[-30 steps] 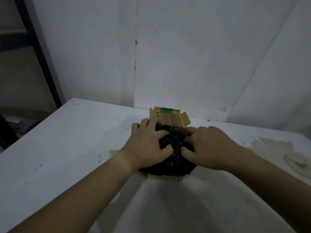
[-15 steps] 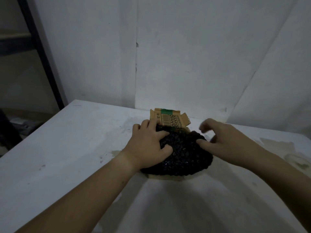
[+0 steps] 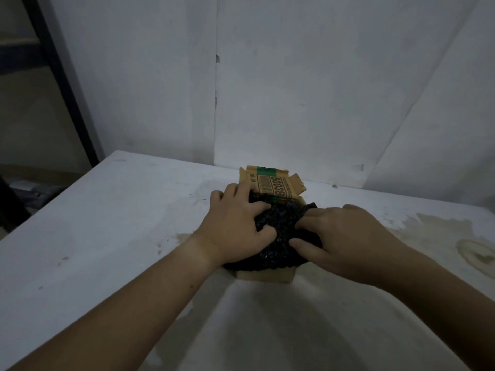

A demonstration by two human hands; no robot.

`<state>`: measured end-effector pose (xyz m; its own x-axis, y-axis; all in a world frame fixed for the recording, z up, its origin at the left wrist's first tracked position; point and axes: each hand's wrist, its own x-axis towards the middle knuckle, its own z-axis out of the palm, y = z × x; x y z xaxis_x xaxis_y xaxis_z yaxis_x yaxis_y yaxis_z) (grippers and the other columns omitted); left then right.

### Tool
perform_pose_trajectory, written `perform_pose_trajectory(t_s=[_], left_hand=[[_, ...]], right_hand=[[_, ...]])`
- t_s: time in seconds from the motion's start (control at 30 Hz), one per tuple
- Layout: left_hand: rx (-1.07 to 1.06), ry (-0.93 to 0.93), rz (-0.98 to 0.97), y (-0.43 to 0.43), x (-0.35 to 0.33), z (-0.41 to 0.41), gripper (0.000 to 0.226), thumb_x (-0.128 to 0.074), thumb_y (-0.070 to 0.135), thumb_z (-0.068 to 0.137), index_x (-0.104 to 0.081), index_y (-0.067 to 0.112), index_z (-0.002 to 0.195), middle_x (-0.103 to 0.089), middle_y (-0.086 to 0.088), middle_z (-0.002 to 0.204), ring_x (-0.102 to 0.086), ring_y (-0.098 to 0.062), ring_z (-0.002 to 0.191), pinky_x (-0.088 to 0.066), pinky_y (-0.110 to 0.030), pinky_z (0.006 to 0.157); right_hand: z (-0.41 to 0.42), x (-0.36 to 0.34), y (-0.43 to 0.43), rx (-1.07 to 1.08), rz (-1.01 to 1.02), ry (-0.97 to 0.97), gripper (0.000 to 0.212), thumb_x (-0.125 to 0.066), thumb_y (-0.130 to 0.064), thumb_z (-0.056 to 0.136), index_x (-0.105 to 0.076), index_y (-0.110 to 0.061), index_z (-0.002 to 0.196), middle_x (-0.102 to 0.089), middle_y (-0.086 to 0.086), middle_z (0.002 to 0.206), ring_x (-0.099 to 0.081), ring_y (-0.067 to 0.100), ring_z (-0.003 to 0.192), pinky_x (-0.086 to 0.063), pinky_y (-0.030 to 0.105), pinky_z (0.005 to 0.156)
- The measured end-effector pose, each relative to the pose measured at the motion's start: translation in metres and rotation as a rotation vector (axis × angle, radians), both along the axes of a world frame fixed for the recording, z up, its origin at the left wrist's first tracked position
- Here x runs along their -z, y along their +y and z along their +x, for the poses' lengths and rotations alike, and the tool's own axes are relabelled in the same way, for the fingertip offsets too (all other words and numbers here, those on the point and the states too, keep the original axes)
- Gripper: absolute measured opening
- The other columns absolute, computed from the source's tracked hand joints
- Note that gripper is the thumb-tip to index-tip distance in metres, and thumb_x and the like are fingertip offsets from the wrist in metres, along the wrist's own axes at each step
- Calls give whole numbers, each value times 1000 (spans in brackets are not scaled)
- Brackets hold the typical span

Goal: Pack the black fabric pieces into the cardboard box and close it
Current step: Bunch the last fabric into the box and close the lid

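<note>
A small cardboard box [image 3: 263, 276] sits mid-table with its printed lid flap [image 3: 270, 184] standing open at the far side. A bulging heap of black fabric [image 3: 278, 234] fills the box and overflows its rim. My left hand [image 3: 238, 226] presses down on the left side of the heap, fingers spread and curled into it. My right hand [image 3: 340, 236] presses on the right side, thumb and fingers digging into the fabric. Most of the box is hidden under the fabric and my hands.
The white table [image 3: 107, 223] is stained, with a brown ring mark [image 3: 479, 253] at the right. White wall panels stand close behind the box. A dark metal frame [image 3: 61, 84] rises at the far left, beyond the table edge.
My right hand lifted off to the right, letting the fabric spread out, then came back and pushed that side in. My left hand stayed pressing on the heap.
</note>
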<state>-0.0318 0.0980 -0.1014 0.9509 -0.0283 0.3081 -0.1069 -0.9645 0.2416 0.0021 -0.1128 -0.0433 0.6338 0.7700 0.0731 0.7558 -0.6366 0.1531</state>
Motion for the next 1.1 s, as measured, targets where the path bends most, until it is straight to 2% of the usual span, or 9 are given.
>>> perform_pose_trajectory(t_s=[0.1,0.17,0.23,0.33,0.4,0.53,0.7,0.8,1.1], left_hand=[[-2,2,-12,0,0,1,63,-37,60,78,-61,38,132,-37,3,139,-33,-18,123,-25,-40,99],[-2,3,-27,-1,0,2,62,-37,60,78,-62,38,131,-37,4,138,-33,-18,123,-25,-40,99],[0,8,-26,-1,-1,2,63,-37,60,78,-61,39,131,-37,3,139,-33,-19,123,-24,-40,99],[-1,25,-26,-1,-3,0,65,-35,61,76,-60,39,132,-35,3,140,-32,-19,125,-23,-39,100],[0,37,-41,0,-3,-1,66,-36,61,76,-60,39,133,-35,2,141,-31,-20,126,-22,-39,102],[5,26,-43,-1,-3,-1,64,-38,59,77,-61,37,133,-36,1,139,-33,-21,125,-21,-37,97],[8,24,-38,0,0,0,65,-37,60,77,-60,37,134,-35,3,140,-31,-19,126,-21,-37,99],[9,22,-41,0,0,1,67,-35,62,76,-60,38,133,-35,3,140,-31,-19,126,-21,-37,99],[15,30,-50,-1,-2,1,68,-33,62,74,-60,38,132,-35,2,143,-31,-19,127,-22,-38,101]], right_hand=[[4,-1,5,1,-113,72,62,-27,-86,68,-59,-34,79,-50,-13,77,-48,5,62,-30,28,56],[5,0,10,7,-198,86,64,-33,-88,56,-56,-32,77,-46,-12,77,-48,8,63,-38,28,57],[6,0,15,22,-220,104,61,-41,-82,56,-58,-29,81,-47,-9,82,-51,12,67,-42,29,58],[4,1,14,25,-209,113,37,-59,-60,70,-61,-28,90,-49,-7,89,-52,14,75,-46,30,64],[2,3,1,7,-141,110,40,-61,-55,74,-63,-30,106,-53,-9,104,-53,14,87,-47,28,73],[4,-4,-25,51,204,85,77,-60,-72,66,-48,-37,133,-44,-17,140,-52,6,112,-45,23,83],[8,-1,-24,6,-42,51,71,-62,-64,74,-54,-31,136,-54,-14,136,-51,12,117,-44,30,96],[9,3,-18,-64,-114,-44,56,-63,-54,75,-63,-29,125,-58,-11,129,-52,16,110,-44,32,89],[25,9,-1,-59,-111,66,28,-61,-44,68,-62,-28,91,-56,-13,90,-48,15,89,-32,30,70]])
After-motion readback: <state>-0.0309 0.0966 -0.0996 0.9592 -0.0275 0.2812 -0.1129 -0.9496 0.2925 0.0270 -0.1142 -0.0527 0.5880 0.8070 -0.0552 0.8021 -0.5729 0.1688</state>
